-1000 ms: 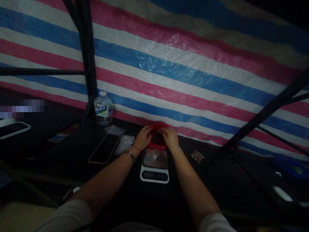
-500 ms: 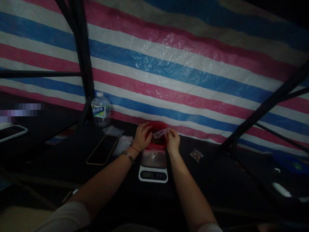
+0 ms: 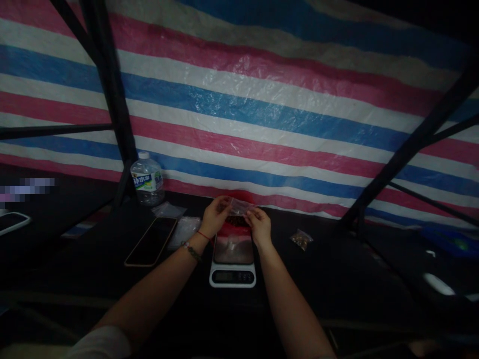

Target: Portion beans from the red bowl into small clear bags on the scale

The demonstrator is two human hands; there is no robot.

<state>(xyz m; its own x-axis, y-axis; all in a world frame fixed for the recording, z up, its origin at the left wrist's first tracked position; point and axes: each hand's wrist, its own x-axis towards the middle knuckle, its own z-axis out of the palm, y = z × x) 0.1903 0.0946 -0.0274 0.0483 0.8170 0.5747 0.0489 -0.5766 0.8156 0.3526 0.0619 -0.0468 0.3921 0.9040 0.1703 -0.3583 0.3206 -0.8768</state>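
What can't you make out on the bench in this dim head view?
- White digital scale: display too dark to read.
- Red bowl: mostly hidden by left hand, right hand and small clear plastic bag.
- Clear water bottle: label print too small.

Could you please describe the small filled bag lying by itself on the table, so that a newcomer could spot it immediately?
Start at the white kitchen scale in the middle of the dark table. Look right, past the right hand, to the small clear bag. It lies alone and holds brownish bits, unlike the clear bags left of the scale.
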